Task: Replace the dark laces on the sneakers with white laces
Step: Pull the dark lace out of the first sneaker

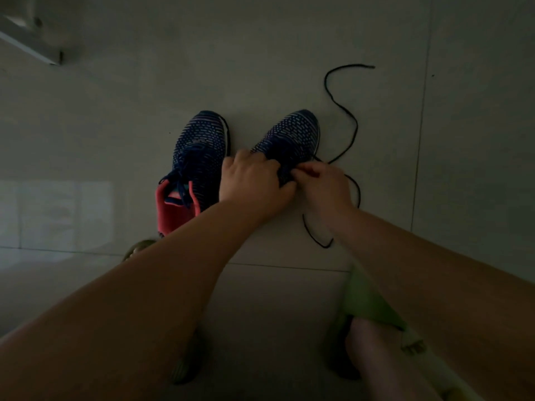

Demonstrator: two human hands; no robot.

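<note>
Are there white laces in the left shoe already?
No, the left shoe still has its dark laces tied over the tongue, and no white laces show.

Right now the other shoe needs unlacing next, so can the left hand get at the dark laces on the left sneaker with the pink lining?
Probably yes. The left hand rests on the right sneaker just beside the left sneaker, whose dark laces lie uncovered with nothing between.

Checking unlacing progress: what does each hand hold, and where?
Left hand grips the right sneaker at its midfoot; right hand pinches the dark lace at the eyelets.
</note>
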